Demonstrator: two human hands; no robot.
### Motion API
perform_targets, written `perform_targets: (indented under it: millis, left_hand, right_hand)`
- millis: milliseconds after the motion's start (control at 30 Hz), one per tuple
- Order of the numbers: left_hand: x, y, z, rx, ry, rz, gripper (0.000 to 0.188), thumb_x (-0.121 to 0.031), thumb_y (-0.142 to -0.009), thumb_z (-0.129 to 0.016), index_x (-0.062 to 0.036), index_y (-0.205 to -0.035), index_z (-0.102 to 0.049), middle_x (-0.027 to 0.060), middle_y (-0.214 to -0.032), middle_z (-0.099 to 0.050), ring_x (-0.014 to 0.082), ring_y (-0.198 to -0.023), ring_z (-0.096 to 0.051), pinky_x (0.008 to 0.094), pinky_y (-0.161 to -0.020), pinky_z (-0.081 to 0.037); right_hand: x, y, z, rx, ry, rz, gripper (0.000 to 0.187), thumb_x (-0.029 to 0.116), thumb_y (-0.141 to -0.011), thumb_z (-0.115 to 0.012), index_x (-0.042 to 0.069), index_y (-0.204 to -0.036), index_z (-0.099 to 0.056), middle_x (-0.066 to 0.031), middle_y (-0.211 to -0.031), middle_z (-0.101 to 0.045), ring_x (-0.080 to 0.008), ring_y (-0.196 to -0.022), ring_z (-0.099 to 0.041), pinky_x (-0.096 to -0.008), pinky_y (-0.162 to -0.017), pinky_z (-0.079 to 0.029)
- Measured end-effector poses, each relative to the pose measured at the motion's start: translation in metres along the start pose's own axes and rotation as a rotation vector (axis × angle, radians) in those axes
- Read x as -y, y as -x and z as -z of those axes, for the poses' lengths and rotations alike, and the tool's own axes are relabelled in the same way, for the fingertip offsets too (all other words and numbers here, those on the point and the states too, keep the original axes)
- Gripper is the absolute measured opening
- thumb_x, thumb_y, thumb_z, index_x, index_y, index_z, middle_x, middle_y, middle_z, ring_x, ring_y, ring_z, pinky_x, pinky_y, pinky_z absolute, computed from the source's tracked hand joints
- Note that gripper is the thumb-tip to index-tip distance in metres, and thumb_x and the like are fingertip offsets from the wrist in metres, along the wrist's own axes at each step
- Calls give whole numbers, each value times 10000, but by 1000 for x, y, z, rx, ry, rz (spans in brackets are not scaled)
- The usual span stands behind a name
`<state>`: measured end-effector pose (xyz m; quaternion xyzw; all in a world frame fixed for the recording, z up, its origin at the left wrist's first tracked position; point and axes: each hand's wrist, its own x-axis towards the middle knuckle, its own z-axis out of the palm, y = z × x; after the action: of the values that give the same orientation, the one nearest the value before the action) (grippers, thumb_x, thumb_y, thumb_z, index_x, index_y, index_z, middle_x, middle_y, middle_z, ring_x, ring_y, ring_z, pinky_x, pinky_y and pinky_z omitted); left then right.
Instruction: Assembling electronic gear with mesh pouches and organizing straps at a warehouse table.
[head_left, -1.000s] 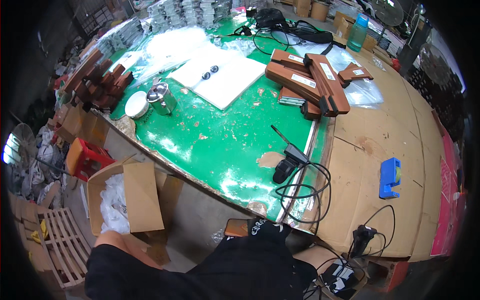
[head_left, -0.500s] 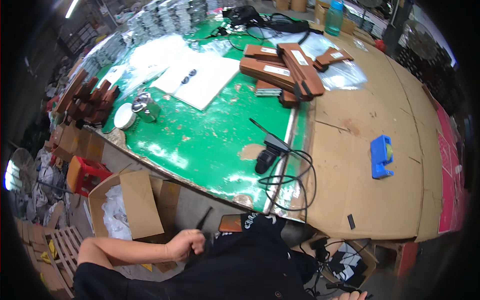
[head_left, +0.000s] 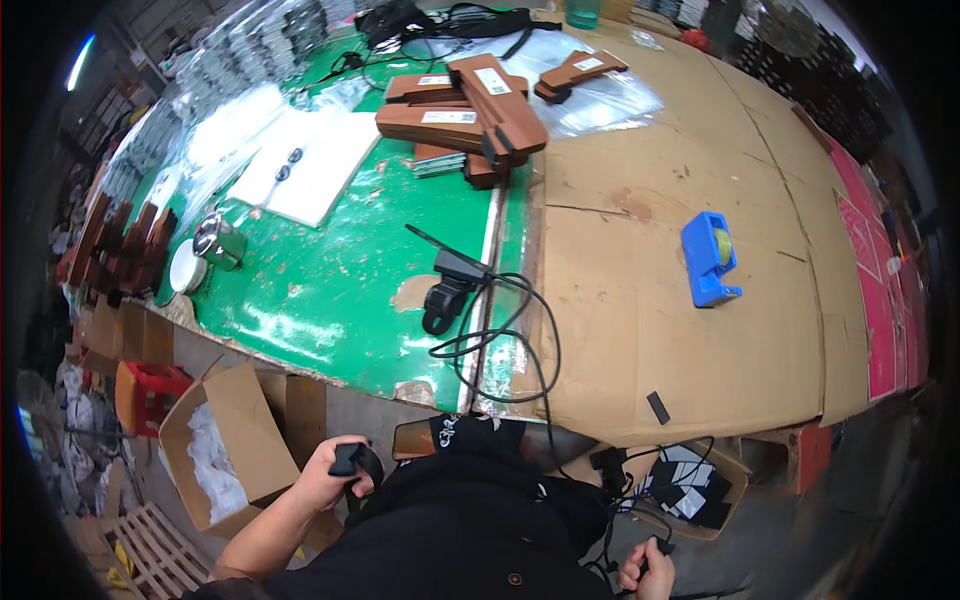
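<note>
My left hand [head_left: 325,482] is closed, low at the left of my body. Its fingers wrap round a black strap-like piece [head_left: 350,462] with a dark block on it. My right hand [head_left: 655,578], at the bottom right, also has its fingers closed. A small black piece [head_left: 664,546] sticks out of its grip, close to a tangle of black cables [head_left: 612,490]. What this piece is cannot be made out. On the table ahead of me lies a black strapped device [head_left: 455,285] with a looped black cord [head_left: 556,350].
Ahead stands a green-topped table [head_left: 300,290] joined to a cardboard-covered one [head_left: 640,350]. Brown packages [head_left: 450,125], a blue tape dispenser [head_left: 710,262] and a metal can [head_left: 218,242] stand on top. Open cartons [head_left: 250,430] and a red stool [head_left: 150,395] sit below.
My view has shifted, so the table things appear further left and higher. My left hand has turned, showing the black piece in it. My right hand has come further into view.
</note>
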<state>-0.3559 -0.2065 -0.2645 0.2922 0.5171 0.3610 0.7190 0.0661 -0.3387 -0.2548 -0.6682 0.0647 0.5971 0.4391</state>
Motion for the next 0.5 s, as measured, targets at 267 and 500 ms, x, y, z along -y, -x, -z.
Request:
perform_targets:
  millis: [267, 500]
  left_hand:
    - [8, -39, -25, 551, -493, 184, 138, -33, -790, -670, 17, -909, -621, 19, -854, -612, 70, -788, -533, 227, -672, -424]
    - [9, -47, -50, 645, -533, 220, 152, -81, -809, -672, 19, -899, -602, 4, -849, -596, 53, -803, -508, 239, -699, -413]
  right_hand:
    - [-25, -18, 2, -104, -115, 18, 294, 279, -934, -583, 75, -728, -537, 25, -560, -433, -60, -423, -352, -216, -388, -249]
    - [-38, -30, 16, 19, -270, 142, 349, 356, -972, -475, 80, -763, -507, -10, -529, -388, -103, -398, -326, -251, -379, -242]
